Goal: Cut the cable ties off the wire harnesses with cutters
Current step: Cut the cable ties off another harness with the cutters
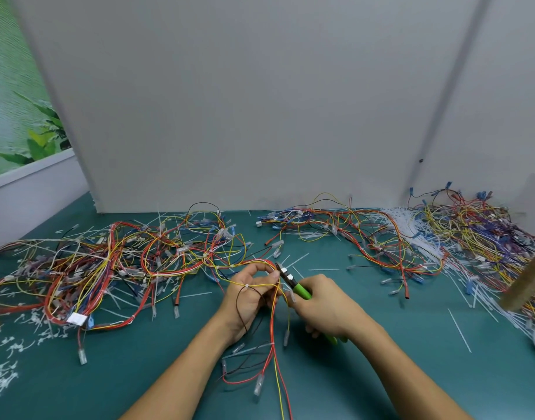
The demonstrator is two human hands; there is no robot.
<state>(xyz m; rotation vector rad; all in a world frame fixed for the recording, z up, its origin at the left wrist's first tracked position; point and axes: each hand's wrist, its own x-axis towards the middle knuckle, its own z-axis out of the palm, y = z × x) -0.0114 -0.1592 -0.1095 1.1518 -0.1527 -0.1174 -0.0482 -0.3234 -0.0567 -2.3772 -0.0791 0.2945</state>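
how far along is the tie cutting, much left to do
Done: cut tie scraps litter the mat. In hand: the left hand holds a red-and-yellow harness, the right hand puts green cutters to it. Left: a white tie on that harness, and tied bundles in the left pile.

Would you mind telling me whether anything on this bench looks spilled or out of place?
Cut tie scraps litter the table at near left, and whole loose ties lie strewn at right. Both look like debris from the cutting; nothing seems damaged.
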